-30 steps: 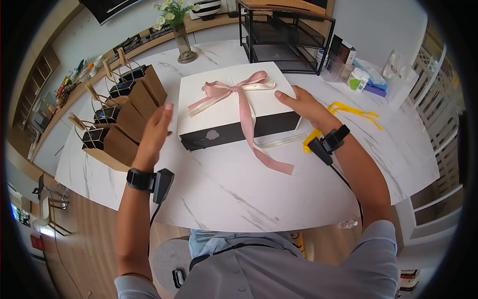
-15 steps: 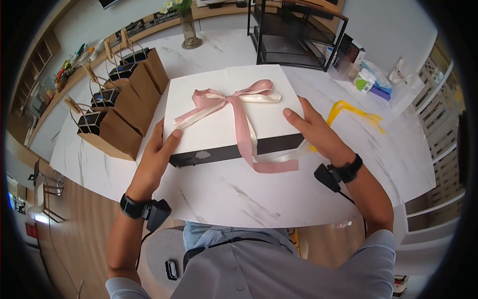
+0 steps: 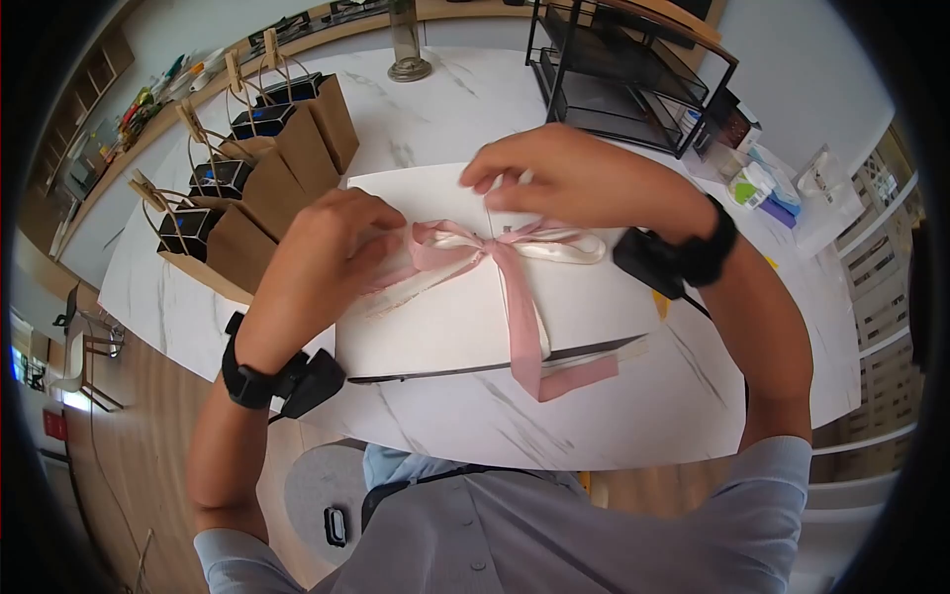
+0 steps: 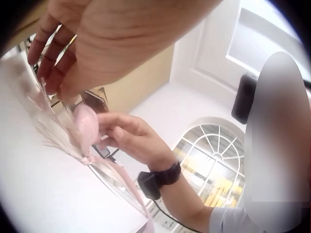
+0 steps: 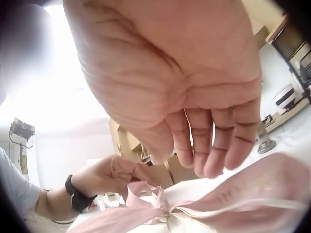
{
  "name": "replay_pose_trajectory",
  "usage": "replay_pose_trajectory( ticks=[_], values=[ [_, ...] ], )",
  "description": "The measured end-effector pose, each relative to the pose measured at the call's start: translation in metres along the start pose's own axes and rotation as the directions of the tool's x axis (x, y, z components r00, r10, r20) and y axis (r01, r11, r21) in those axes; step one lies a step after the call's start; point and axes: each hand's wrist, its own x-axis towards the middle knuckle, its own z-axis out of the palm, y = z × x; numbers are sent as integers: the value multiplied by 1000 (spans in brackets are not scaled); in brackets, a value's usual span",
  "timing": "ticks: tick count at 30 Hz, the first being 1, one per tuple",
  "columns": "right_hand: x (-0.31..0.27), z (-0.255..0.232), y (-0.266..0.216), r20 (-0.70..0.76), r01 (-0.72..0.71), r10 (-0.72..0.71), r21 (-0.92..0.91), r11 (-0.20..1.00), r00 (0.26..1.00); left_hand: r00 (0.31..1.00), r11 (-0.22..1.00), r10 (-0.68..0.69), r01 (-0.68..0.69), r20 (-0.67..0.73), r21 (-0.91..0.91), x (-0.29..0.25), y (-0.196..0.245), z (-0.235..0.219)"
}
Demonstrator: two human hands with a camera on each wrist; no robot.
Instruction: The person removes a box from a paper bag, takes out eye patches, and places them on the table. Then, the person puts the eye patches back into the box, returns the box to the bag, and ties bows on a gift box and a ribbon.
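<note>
A white gift box [image 3: 465, 317] with black sides lies on the marble table [image 3: 495, 426], tied with a pink and cream ribbon bow [image 3: 495, 243]. My left hand [image 3: 381, 238] is on the bow's left loop, its fingers curled round the ribbon. In the right wrist view this left hand [image 5: 114, 172] pinches the loop beside the knot [image 5: 170, 213]. My right hand [image 3: 485, 180] hovers over the box's far edge, above the bow. Its fingers [image 5: 204, 165] hang loosely curled with nothing between them. The ribbon's long tails [image 3: 554, 371] fall over the box's near side.
Several brown paper bags [image 3: 247, 188] with wooden clips stand at the left of the table. A black wire rack [image 3: 633, 79] and a glass vase [image 3: 408, 49] stand at the back. Small bottles and packets [image 3: 757, 183] lie at the right. The table's near edge curves just below the box.
Both hands have left the box's sides and come up onto the bow. The left hand now holds the left loop, and the box fills more of the head view.
</note>
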Motion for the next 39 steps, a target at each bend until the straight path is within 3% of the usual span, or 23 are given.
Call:
replay_pose_trajectory(
  ticks=[3, 5, 8, 10, 11, 13, 14, 15, 16, 19, 22, 24, 25, 29, 31, 32, 34, 35, 37, 39],
  values=[
    [32, 11, -8, 116, -53, 68, -126, 991, 991, 1000, 1000, -1, 1, 25, -27, 6, -2, 2],
    [47, 15, -5, 228, 21, -35, 62, 998, 973, 999, 998, -20, 21, 27, -59, 7, -7, 1],
    [54, 18, -6, 269, -80, 39, 143, 986, 962, 994, 980, -59, 76, 96, -185, 12, -13, 0],
    [53, 15, 5, 222, -41, 9, 138, 990, 975, 999, 947, -26, 37, 39, -320, 14, -14, 6],
    [51, 13, 10, 170, 3, -24, 121, 993, 985, 999, 945, -26, 40, 47, -325, 16, -11, 7],
    [44, 7, 10, 168, -41, 12, 171, 984, 986, 990, 967, 105, -80, 94, -242, 21, -2, 5],
    [40, 4, 10, 166, -74, 38, 218, 973, 985, 989, 966, 107, -79, 99, -247, 23, -2, 7],
    [37, 1, 11, 167, -79, 42, 222, 972, 985, 981, 978, 167, -152, 100, -141, 24, -2, 9],
    [33, -1, 12, 171, -43, 7, 203, 978, 985, 968, 975, 224, -222, 109, -32, 25, -2, 10],
    [19, -11, 19, 167, 50, -81, 186, 981, 983, 956, 967, 222, -241, 192, 78, 27, 0, 6],
    [1, -18, 10, 147, 98, -124, 177, 979, 981, 972, 983, 130, -152, 194, 106, 23, 6, 5],
    [-7, -10, -3, 149, 354, -344, -45, 934, 927, 977, 991, 100, -115, 190, 73, 28, 5, 7],
    [-10, -1, -9, 104, 360, -354, -45, 932, 929, 980, 996, 73, -82, 185, 38, 31, 4, 8],
    [-15, -1, -16, 138, 322, -313, -46, 946, 940, 971, 981, 115, -144, 211, 129, 39, 6, 7],
    [-23, -14, -6, 42, 293, -291, -49, 955, 956, 966, 976, 144, -175, 217, 131, 38, 9, 4],
    [-28, -22, 5, -9, 177, -177, 117, 977, 984, 959, 970, 171, -203, 224, 130, 37, 11, 3],
    [-32, -38, 25, -88, 79, -99, -204, 976, 991, 945, 947, 249, -284, 214, 152, 40, 15, -2],
    [-36, -38, 32, -90, 77, -98, -213, 974, 991, 922, 913, 326, -364, 211, 182, 44, 17, -3],
    [-42, -38, 41, 1, -86, 89, -235, 968, 996, 920, 911, 319, -363, 226, 193, 60, 19, -1],
    [-46, -39, 34, 63, -99, 115, -217, 971, 991, 909, 884, 291, -375, 300, 278, 82, 27, 7]
  ],
)
